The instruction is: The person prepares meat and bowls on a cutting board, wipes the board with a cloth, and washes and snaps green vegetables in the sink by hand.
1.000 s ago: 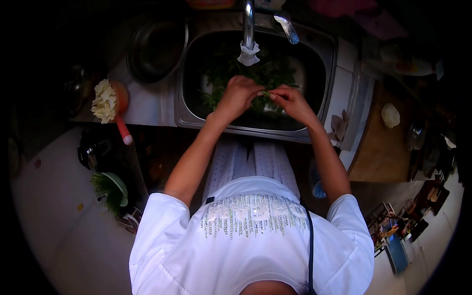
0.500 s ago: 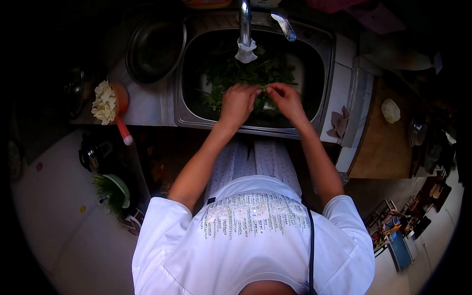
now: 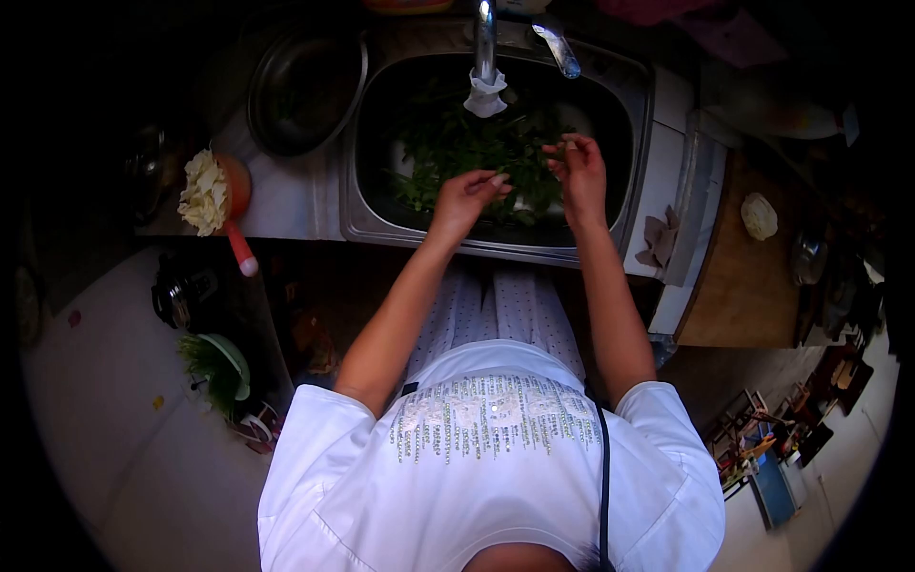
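Observation:
A steel sink point(image 3: 362, 227) holds a spread of dark leafy greens point(image 3: 443, 143). Over the front part of the greens is my left hand point(image 3: 467, 198), its thumb and fingers pinched together around something too small to make out. My right hand point(image 3: 579, 176) is raised at the right side of the sink, apart from the left. Its fingertips are bent together near a bit of green, and what they hold is too small and dark to name. The faucet point(image 3: 484, 48), with a white piece at its spout, hangs above the greens.
Left of the sink sit a metal bowl point(image 3: 305, 95) and an orange ladle point(image 3: 238, 191) with pale leaves point(image 3: 203, 194). A wooden board point(image 3: 743, 276) with a pale round item point(image 3: 759, 216) lies on the right. Low at left is a bowl of long greens point(image 3: 214, 367).
My hands were together over the greens and have now separated. The right hand has moved up and to the right; the left stays near its place.

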Available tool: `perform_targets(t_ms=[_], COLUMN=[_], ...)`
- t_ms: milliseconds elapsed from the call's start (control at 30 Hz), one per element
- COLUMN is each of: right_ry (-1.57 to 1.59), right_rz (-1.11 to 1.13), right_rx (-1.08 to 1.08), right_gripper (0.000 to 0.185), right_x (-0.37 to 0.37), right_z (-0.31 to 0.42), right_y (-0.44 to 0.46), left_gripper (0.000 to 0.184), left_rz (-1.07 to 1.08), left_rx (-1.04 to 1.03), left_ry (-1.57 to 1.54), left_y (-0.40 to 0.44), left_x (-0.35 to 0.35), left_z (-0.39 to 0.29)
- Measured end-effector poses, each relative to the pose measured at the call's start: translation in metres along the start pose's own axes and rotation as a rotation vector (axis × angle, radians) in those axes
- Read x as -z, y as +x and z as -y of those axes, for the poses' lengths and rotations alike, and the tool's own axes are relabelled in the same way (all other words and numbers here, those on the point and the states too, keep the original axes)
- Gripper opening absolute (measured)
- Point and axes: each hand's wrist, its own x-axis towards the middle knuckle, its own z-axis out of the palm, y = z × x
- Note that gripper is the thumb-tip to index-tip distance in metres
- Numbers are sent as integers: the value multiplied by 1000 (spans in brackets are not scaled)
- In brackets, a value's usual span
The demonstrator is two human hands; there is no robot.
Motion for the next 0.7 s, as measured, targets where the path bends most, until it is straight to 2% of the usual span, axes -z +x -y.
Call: perform_targets(t_ms=[33, 100, 133, 167, 233, 400, 467, 533, 600, 667, 700], right_ry=[-1, -304, -432, -433, -597, -693, -757, -788, -817, -591, -592], right_rz=[2, 295, 340, 340, 458, 417, 523, 579, 636, 721, 722], right_rx=[-1, -79, 35, 36, 261, 349, 584, 499, 413, 91, 90], right_gripper=[15, 17, 16, 16, 13, 11, 9, 7, 5, 11, 11], right_x=[4, 7, -3, -6, -8, -15, -13, -13, -6, 16, 22], right_z=[3, 11, 14, 12, 7, 4, 4, 15, 20, 21, 18], right_y=[1, 2, -8, -11, -15, -20, -20, -28, -28, -20, -17], left_gripper=[35, 35, 36, 36, 35, 33, 32, 32, 32, 32, 32], left_rz=[5, 13, 22, 22, 75, 93, 82, 48, 18, -46, -46], left_rx=[23, 41, 61, 60, 114, 281, 307, 316, 305, 289, 289], left_ry=[-40, -53, -66, -67, -54, -155, -224, -388, -384, -336, -338], left_y=[-3, -5, -6, -7, -10, -17, -16, -16, -13, -11, -9], left_x=[0, 2, 2, 3, 3, 1, 3, 8, 13, 20, 21], left_z=[-4, -6, -7, -9, -16, -28, -27, -28, -26, -19, -15])
